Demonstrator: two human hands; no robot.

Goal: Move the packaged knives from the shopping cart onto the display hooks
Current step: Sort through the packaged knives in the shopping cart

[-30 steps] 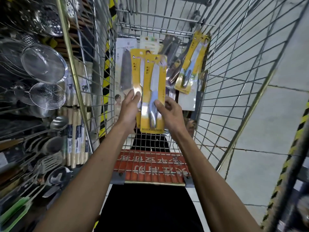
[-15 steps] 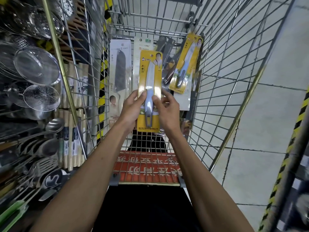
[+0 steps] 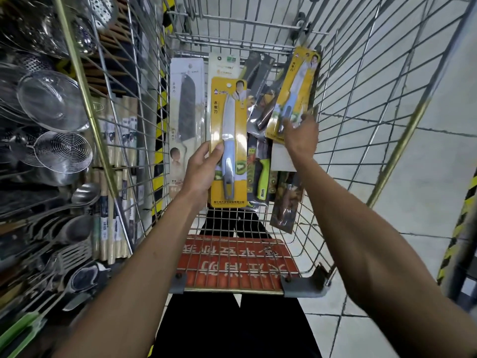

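Note:
My left hand (image 3: 202,171) grips a yellow packaged fruit knife (image 3: 228,130) by its lower half and holds it upright above the wire shopping cart (image 3: 361,104). My right hand (image 3: 302,135) has reached to the cart's right side, its fingers touching the bottom of a second yellow packaged knife (image 3: 294,91) that leans against the wire wall; a closed grip on it is not visible. More packaged knives lie in the cart: a white pack with a dark cleaver (image 3: 187,112) and a green-handled knife (image 3: 262,177).
A wire display rack (image 3: 85,104) on the left carries metal strainers (image 3: 51,99), ladles (image 3: 82,195), spatulas and wooden-handled tools. The cart's red child-seat flap (image 3: 237,262) is near my body. Tiled floor (image 3: 426,177) lies to the right, with a black-and-yellow striped post (image 3: 459,228).
My right hand let go of the yellow pack and moved right to the second yellow pack leaning on the cart wall. My left hand kept the stacked pack, now held alone.

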